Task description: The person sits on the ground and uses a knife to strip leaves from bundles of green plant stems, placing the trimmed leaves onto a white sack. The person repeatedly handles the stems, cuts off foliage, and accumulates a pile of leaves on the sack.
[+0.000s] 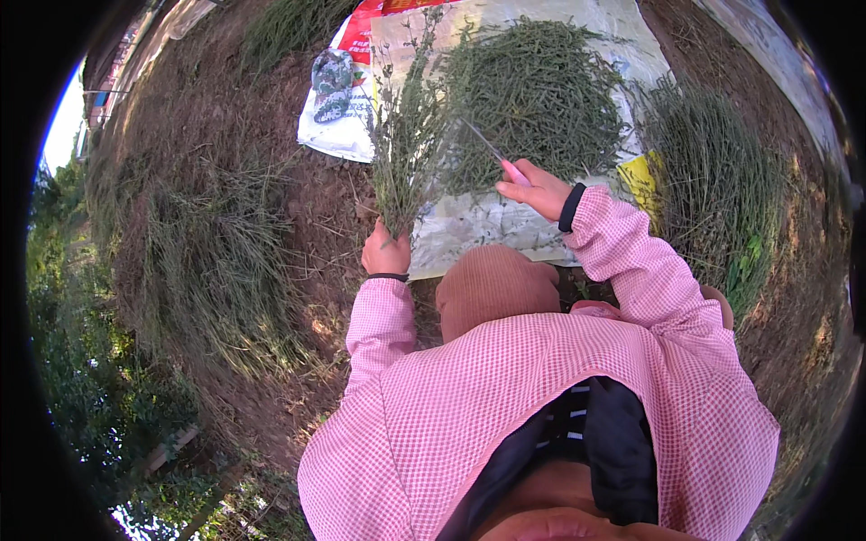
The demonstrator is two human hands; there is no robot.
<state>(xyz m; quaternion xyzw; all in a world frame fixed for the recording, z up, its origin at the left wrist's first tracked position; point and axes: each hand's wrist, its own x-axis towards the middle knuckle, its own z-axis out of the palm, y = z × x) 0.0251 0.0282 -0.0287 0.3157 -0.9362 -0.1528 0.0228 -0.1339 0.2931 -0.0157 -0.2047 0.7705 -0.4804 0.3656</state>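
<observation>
My left hand (386, 250) grips a bundle of green plant stems (404, 149) by its lower end. The bundle stands away from me, its thin tips fanning out over the sheet's left side. In my right hand (538, 189) is a knife with a pink handle (515, 173). Its narrow blade (482, 138) points up and left, between the bundle and a heap of cut green sprigs (538, 101). That heap lies on a pale plastic sheet (473, 226) spread on the soil.
A large pile of uncut stems (216, 270) lies on the soil at left, another pile (717, 176) at right. A camouflage cap (333, 84) rests on a red and white printed sack (338, 140). My brown-clad knee (497, 291) is close to the sheet's near edge.
</observation>
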